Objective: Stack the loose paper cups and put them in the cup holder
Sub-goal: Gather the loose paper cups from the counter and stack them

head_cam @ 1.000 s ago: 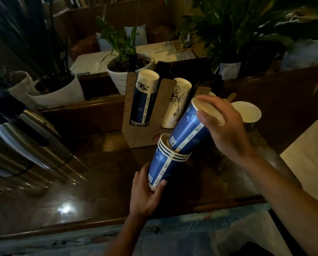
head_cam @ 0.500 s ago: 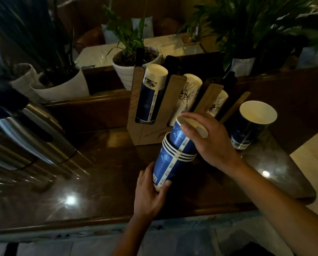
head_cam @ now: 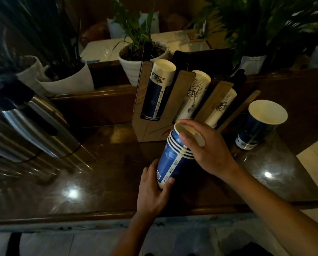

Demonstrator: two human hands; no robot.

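Observation:
My left hand [head_cam: 151,193] grips the bottom of a tilted stack of blue paper cups [head_cam: 170,159] above the dark wooden counter. My right hand [head_cam: 205,148] covers the rim of the top cup, its fingers curled over the edge, with that cup sunk almost fully into the stack. Behind the stack stands the cardboard cup holder [head_cam: 145,108], with a blue cup stack in its left slot and white patterned stacks in the two slots to the right. One loose blue cup [head_cam: 259,124] stands upright at the right.
A steel thermos [head_cam: 30,122] leans at the left. White plant pots [head_cam: 136,65] line the ledge behind the holder. The counter's front edge [head_cam: 99,217] runs just below my hands.
My right hand has pushed the top cup down into the stack, from sticking far out to nearly nested. My left hand kept its hold on the stack's bottom.

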